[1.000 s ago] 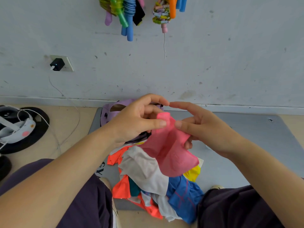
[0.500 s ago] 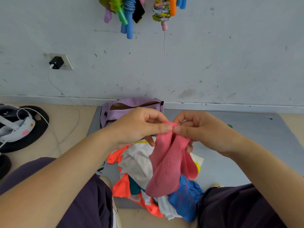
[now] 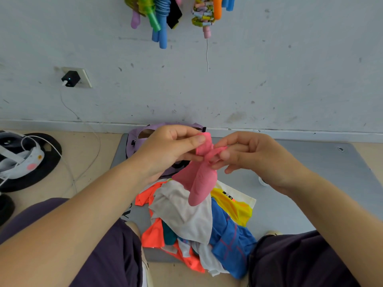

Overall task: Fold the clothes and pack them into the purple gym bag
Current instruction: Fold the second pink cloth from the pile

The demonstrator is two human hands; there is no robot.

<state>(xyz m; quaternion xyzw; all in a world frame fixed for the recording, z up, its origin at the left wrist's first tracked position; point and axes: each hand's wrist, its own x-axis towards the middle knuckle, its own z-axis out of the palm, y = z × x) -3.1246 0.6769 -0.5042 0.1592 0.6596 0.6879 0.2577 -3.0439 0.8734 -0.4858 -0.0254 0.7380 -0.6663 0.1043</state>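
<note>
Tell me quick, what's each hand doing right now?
Left hand: pinching the pink sock at its top.
Right hand: pinching the same sock.

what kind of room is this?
Probably a home gym or workout corner: jump ropes hang on the wall, a grey mat covers the floor, and a gym bag sits by the wall.

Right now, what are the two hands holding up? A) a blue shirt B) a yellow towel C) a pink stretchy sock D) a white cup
C: the left hand and the right hand both pinch the top of the pink stretchy sock, which hangs above the heap of colourful clothes.
</note>
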